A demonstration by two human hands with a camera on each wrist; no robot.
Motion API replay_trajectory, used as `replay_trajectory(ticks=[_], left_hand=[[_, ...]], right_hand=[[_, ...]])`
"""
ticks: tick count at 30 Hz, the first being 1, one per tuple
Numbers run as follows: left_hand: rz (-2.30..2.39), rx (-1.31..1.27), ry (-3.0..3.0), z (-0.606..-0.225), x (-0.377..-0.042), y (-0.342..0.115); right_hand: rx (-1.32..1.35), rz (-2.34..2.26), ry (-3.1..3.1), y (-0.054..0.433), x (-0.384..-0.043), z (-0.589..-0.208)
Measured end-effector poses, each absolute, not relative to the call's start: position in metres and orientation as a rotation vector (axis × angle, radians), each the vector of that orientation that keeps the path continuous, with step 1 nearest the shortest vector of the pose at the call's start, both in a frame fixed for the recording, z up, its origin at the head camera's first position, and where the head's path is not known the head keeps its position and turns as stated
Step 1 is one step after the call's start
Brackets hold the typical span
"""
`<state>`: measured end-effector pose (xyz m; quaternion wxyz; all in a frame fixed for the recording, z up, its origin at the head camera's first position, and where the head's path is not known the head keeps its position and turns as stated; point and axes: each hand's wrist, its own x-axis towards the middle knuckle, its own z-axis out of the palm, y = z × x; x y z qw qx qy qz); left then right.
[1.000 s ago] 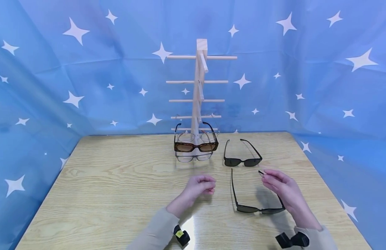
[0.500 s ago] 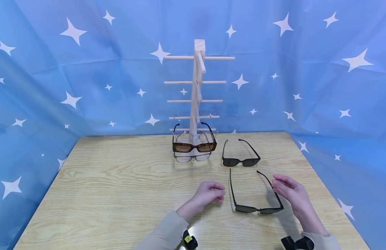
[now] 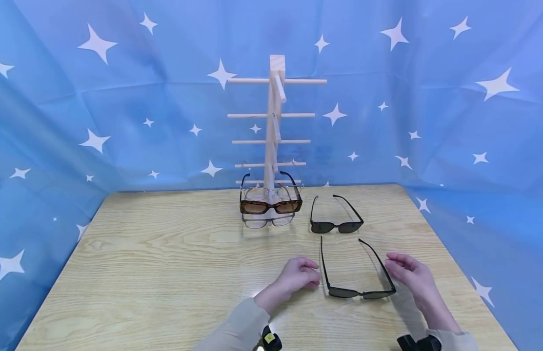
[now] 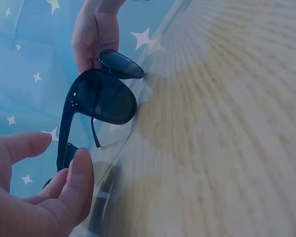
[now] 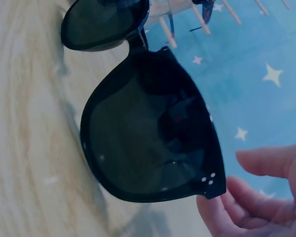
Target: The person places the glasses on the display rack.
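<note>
Black sunglasses [image 3: 341,293] rest on the table at the front right, temples unfolded and pointing away from me. Beside the left temple is my left hand [image 3: 295,276], thumb apart from its loosely bent fingers. In the left wrist view, its fingertips [image 4: 80,163] overlap the temple of the sunglasses [image 4: 111,98]. On the other side, my right hand [image 3: 413,278] is next to the right temple. The right wrist view shows its thumb apart and its fingers right by the corner of the dark lens frame [image 5: 138,143]. Neither hand grips the sunglasses.
A second pair of black sunglasses [image 3: 349,227] lies just behind. Further back stands a wooden glasses rack [image 3: 274,105] with several crossbars. Low on it hang tortoiseshell sunglasses [image 3: 254,208], with clear-lensed glasses [image 3: 255,224] below. A blue star-printed cloth [image 3: 166,97] surrounds the table [image 3: 166,273].
My right hand has let go of the right temple's tip and moved outward and nearer. My left hand has moved right, up to the left temple.
</note>
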<state>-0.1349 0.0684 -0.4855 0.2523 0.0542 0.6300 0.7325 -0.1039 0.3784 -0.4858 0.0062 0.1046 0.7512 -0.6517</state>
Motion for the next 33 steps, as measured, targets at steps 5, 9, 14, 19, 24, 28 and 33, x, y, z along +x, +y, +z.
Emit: replay_trajectory(ticks=[5, 9, 14, 19, 24, 28, 33], left_hand=[[1.986, 0.156, 1.722, -0.485, -0.132, 0.073], [1.971, 0.147, 1.723, -0.486, -0.131, 0.076], [1.95, 0.147, 1.73, -0.487, -0.131, 0.079], [1.944, 0.151, 1.722, -0.487, -0.131, 0.081], [1.949, 0.125, 1.722, -0.487, -0.131, 0.083], [1.959, 0.104, 1.715, -0.487, -0.131, 0.085], [1.974, 0.082, 1.702, -0.487, -0.132, 0.086]], right_hand=[[0.4, -1.913, 2.387, 0.363, -0.097, -0.469], [0.473, -1.797, 2.426, 0.352, -0.092, -0.459], [0.498, -1.724, 2.435, 0.348, -0.092, -0.457], [0.503, -1.713, 2.417, 0.348, -0.093, -0.46], [0.446, -1.823, 2.351, 0.353, -0.093, -0.466], [0.372, -1.932, 2.265, 0.36, -0.093, -0.471], [0.44, -1.895, 2.3, 0.356, -0.09, -0.466]])
